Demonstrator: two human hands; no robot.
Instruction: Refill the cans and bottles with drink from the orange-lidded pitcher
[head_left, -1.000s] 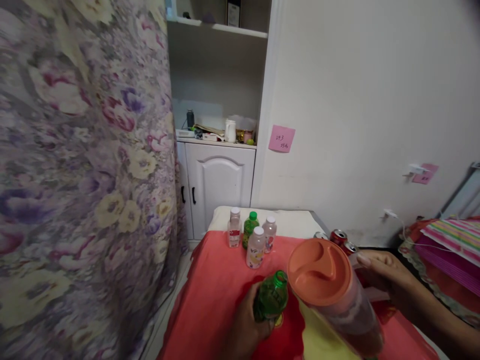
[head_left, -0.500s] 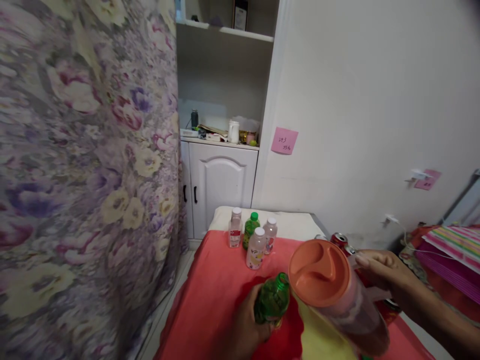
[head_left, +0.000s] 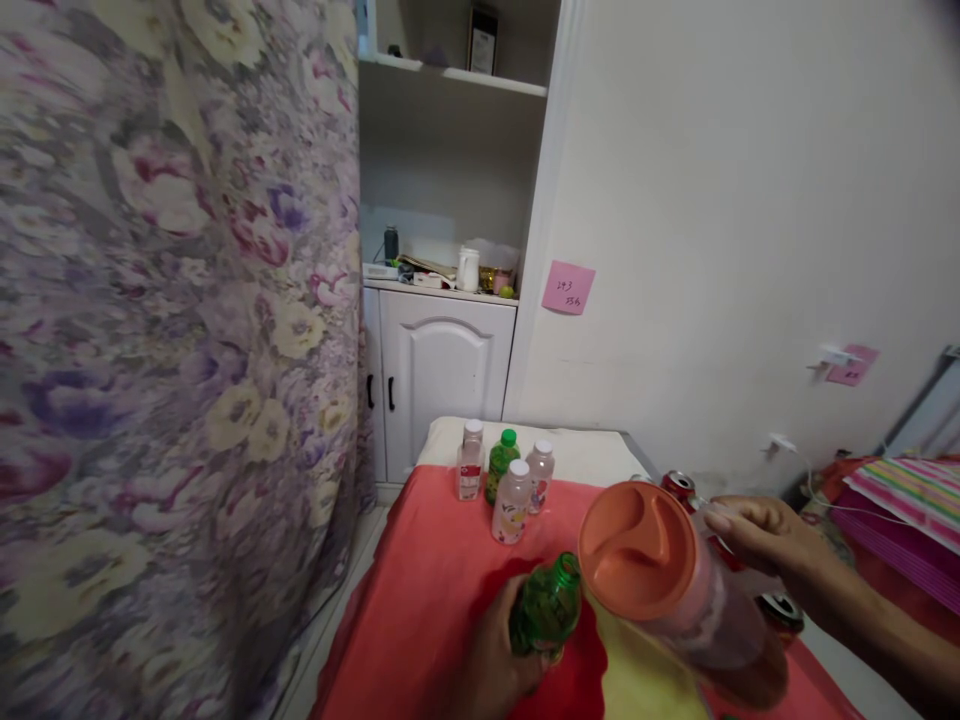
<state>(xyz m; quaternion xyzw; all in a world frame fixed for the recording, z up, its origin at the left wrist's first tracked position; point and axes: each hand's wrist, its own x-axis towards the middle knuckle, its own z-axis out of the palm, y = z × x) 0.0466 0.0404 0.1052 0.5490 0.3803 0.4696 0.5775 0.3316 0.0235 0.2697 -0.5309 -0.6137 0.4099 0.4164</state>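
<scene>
The pitcher (head_left: 709, 620) is clear plastic with an orange lid (head_left: 637, 550) shut on top. It is held in the air over the near right part of the table (head_left: 592, 450), tilted so the lid faces the camera. Its wall looks pinkish and darker toward the base, but what is inside cannot be made out. The green bottle (head_left: 546, 612) is just left of the lid, leaning with its neck up and to the right, almost against the lid's rim. Whether it has a cap or holds any liquid cannot be told.

The left hand (head_left: 487, 665) comes up from the table's near edge and is wrapped around the green bottle's lower half, clamped on it. The right hand (head_left: 757, 535) reaches in from the right, palm down, with its fingers curled tight on the pitcher's far side just behind the lid.

A red cloth (head_left: 442, 580) covers the table, and a yellow cloth (head_left: 645, 680) lies under the pitcher. Four small bottles (head_left: 511, 500) stand together near the far edge, three white-capped with pale contents and one green. Red cans (head_left: 679, 486) stand along the right edge behind the pitcher.
</scene>
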